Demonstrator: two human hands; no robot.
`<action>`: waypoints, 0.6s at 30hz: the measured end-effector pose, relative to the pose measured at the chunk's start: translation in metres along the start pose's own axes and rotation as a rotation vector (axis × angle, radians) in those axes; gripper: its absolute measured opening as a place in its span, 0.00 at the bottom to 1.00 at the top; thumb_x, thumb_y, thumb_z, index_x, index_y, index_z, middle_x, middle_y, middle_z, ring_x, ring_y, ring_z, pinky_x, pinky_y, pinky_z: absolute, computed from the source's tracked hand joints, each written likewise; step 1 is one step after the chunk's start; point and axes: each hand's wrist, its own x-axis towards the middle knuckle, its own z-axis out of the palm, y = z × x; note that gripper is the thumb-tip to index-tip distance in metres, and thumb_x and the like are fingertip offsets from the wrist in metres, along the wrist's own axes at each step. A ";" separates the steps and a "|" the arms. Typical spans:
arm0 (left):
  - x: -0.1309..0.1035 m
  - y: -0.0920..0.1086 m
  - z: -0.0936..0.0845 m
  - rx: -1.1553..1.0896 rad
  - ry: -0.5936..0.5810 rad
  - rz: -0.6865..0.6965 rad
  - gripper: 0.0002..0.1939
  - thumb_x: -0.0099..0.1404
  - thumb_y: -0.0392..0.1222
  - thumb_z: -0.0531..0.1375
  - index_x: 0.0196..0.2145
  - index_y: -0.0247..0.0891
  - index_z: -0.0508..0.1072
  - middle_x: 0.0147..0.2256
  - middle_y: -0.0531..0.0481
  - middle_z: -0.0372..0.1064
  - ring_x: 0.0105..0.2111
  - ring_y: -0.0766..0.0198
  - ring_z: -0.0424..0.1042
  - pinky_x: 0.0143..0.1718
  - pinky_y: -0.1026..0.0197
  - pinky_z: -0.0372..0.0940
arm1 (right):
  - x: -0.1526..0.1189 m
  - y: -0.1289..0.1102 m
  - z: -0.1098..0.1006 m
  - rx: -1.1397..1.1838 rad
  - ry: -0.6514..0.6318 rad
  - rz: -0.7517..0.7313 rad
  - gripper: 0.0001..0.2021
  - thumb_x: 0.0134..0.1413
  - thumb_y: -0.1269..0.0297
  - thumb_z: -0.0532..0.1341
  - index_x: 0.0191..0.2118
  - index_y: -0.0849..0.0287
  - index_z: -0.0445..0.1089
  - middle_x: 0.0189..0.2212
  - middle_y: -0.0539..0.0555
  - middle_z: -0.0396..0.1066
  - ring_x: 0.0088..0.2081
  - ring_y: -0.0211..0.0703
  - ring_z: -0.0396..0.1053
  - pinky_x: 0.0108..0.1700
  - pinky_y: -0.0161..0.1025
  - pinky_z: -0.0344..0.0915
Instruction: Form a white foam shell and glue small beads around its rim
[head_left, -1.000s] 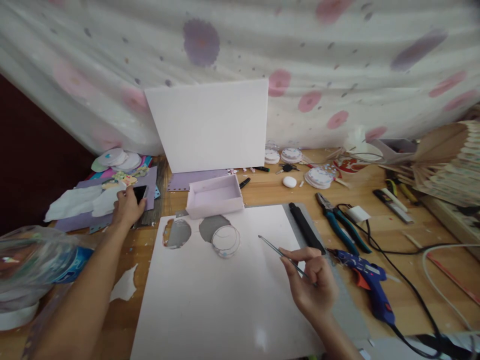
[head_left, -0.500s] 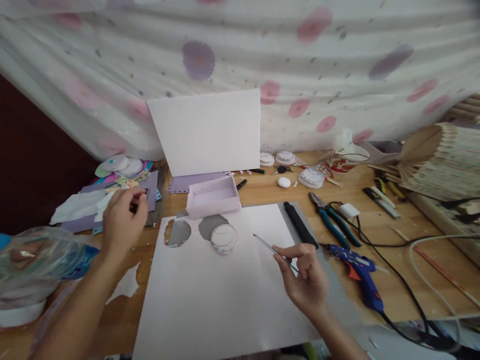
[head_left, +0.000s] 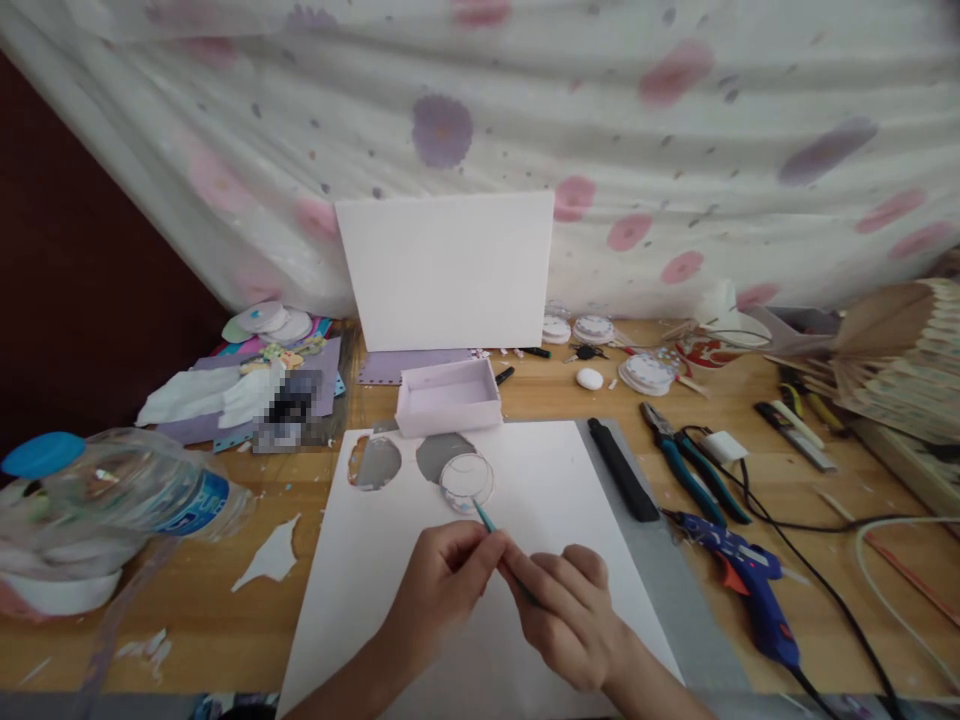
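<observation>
My right hand is closed around a slim teal tool with a pointed tip, which looks like tweezers. Its tip points away from me and to the left. Beside it, my left hand is pinched shut, thumb and fingers touching the right fingertips. Whatever lies in that pinch is hidden. Both hands are over the large white board. Just beyond the tool's tip, round pieces with a thin patterned rim lie on the board, close to two round cut-outs.
An open pale box stands at the board's far edge, before an upright white panel. On the right lie pliers, a blue glue gun and cables. A plastic bottle and paper pieces are at left.
My left hand has come from the papers at the left to the middle, meeting my right hand. The right hand with the tool has moved left and nearer me. The view has shifted slightly.
</observation>
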 end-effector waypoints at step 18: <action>0.016 -0.014 -0.035 -0.019 0.123 0.052 0.20 0.56 0.59 0.57 0.17 0.43 0.72 0.17 0.52 0.53 0.19 0.65 0.50 0.23 0.59 0.45 | -0.033 0.011 -0.034 0.216 0.187 0.677 0.09 0.51 0.77 0.58 0.35 0.56 0.60 0.33 0.55 0.69 0.34 0.43 0.68 0.34 0.41 0.65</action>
